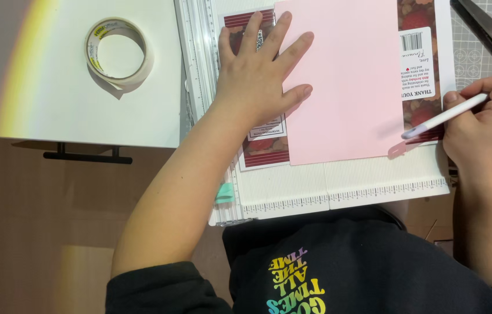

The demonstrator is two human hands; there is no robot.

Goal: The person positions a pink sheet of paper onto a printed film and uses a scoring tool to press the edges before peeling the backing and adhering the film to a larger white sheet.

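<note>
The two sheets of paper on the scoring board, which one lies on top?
The plain pink sheet lies on top. It covers the middle of the red floral printed sheet, whose ends show on either side. The left hand presses flat across both.

White bench [54, 87] up top, smooth and bright, a rainbow streak of light running across its left side. A roll of tape [119, 53] lies flat on it, well apart from the white scoring board [339, 186], which overhangs the near edge. At far right, a gridded cutting mat [471, 46] lies on the bench.
</note>
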